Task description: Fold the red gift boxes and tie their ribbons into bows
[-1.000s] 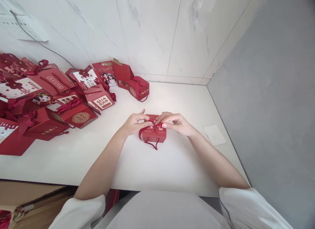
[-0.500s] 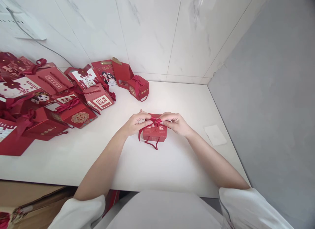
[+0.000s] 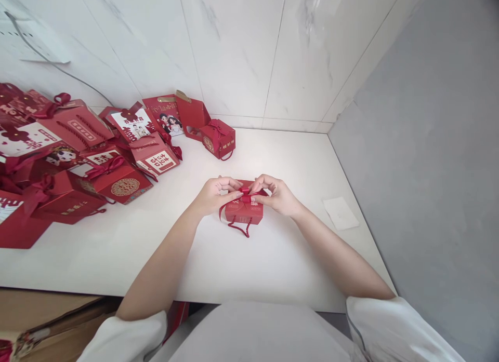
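A small red gift box (image 3: pixel 244 215) with gold lettering lies on the white table between my hands, its twisted cord handle (image 3: pixel 246 231) hanging toward me. Across its top runs a red satin ribbon (image 3: pixel 245 198), gathered into loops at the middle. Fingers and thumb of my left hand (image 3: pixel 219 194) pinch the ribbon from the left. From the right, my right hand (image 3: pixel 276 195) pinches another part of it. One loose ribbon tail (image 3: pixel 221 214) curls down at the box's left side. The fingers partly cover the loops, so whether a knot is tied is hidden.
Several red gift boxes (image 3: pixel 127 188) with ribbons are piled at the left. One ribboned box (image 3: pixel 220 139) stands near the tiled wall. A white paper sheet (image 3: pixel 340 213) lies at the right, near the grey wall. A cardboard box (image 3: pixel 42 310) sits below the table's front edge at left.
Both hands have shifted slightly at the ribbon, and its loops now look wider and fuller at the middle. The box has stayed nearly in place.
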A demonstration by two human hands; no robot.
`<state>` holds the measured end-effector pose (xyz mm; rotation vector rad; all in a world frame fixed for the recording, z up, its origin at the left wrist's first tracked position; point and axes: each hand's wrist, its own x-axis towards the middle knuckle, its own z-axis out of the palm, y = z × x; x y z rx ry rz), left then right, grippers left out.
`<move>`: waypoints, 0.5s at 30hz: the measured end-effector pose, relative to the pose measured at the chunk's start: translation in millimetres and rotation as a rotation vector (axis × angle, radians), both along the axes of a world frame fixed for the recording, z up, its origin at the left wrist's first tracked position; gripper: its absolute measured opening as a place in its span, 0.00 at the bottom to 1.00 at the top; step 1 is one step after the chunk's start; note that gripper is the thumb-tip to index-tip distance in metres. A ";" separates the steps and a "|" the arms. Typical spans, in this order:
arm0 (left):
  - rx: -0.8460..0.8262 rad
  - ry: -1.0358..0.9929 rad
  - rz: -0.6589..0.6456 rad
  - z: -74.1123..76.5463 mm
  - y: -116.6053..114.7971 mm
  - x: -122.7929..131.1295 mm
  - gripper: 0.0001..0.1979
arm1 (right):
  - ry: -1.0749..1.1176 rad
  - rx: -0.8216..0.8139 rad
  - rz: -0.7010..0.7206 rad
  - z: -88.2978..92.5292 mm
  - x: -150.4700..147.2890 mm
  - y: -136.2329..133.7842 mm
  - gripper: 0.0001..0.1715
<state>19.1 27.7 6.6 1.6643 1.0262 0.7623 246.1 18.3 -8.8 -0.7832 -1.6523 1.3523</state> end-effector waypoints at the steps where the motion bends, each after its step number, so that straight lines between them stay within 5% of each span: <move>1: 0.034 0.010 0.021 0.3 -1.0 2.8 0.13 | -0.031 0.013 -0.018 0.7 -1.0 -0.7 0.09; 7: 0.250 0.072 0.102 -3.6 -5.3 9.6 0.05 | -0.049 0.008 -0.152 1.3 -10.5 -7.4 0.09; 15: 0.314 0.072 -0.045 -8.2 -2.1 -0.8 0.12 | -0.035 -0.007 -0.237 -2.5 -16.3 -10.6 0.16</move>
